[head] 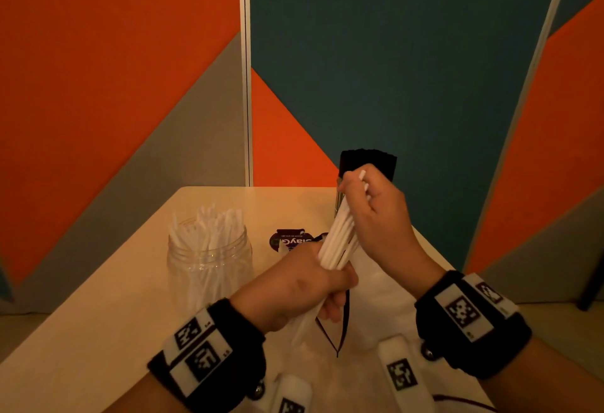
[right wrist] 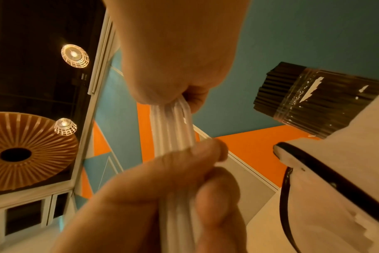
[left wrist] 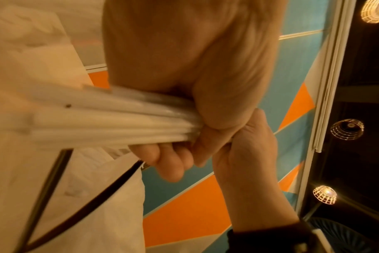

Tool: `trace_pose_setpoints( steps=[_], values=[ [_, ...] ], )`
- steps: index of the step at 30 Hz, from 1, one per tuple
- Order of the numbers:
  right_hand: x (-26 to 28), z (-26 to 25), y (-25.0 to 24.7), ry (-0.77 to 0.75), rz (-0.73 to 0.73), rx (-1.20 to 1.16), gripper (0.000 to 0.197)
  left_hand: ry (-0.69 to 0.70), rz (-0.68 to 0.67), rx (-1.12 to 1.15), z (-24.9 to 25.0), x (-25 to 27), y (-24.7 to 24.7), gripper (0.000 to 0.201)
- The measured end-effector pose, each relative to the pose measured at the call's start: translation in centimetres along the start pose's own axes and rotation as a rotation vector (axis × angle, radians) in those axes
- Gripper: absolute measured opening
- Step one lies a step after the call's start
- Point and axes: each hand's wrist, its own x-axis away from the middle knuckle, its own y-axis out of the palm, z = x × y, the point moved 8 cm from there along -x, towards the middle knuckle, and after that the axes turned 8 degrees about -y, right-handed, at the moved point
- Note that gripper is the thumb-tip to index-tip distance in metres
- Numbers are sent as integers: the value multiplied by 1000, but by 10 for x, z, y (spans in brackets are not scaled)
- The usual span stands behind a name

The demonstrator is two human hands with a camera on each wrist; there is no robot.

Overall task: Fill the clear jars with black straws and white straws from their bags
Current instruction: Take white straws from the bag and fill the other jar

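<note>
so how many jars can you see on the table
2. One clear jar with white straws stands on the table's left side. A second jar, packed with black straws, stands at the far edge, mostly hidden behind the right hand in the head view.

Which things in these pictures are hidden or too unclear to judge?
- Jar of black straws: head view, mostly hidden behind the right hand; its fill level cannot be told.
- Bag: head view, the left hand covers its mouth; straws left inside are unseen.
- Label: head view, upside down, partly covered, too small to read.
- White straws: left wrist view, blurred; no count possible.
</note>
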Motion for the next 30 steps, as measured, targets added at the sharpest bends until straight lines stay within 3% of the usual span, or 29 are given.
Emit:
trace_pose_setpoints(
  steps=[3, 5, 9, 11, 14, 16, 18, 24, 30],
  values=[
    [3, 0, 0, -14, -11, -84, 22, 35, 20, 54, 6, -2, -1, 8],
    [13, 7, -4, 10, 29, -164, 37, 56, 58, 146, 10, -3, -9, 8],
    [54, 26, -4, 134, 157, -319, 52, 100, 141, 548, 19, -5, -36, 3],
    [76, 39, 8, 299, 190, -474, 64, 167, 219, 682, 25, -6, -49, 3],
    [105, 62, 33, 709, 243, -774, 70, 300, 326, 758, 35, -4, -62, 5],
    [122, 66, 57, 988, 219, -1030, 81, 359, 364, 762, 38, -1, -59, 6],
    [129, 60, 76, 1150, 219, -1255, 89, 361, 373, 698, 33, 0, -46, 7],
    [128, 54, 89, 1216, 238, -1431, 86, 391, 348, 603, 27, 9, -32, 8],
    [133, 45, 106, 1291, 91, -1281, 51, 362, 379, 425, 19, 15, -32, 14]
  ],
)
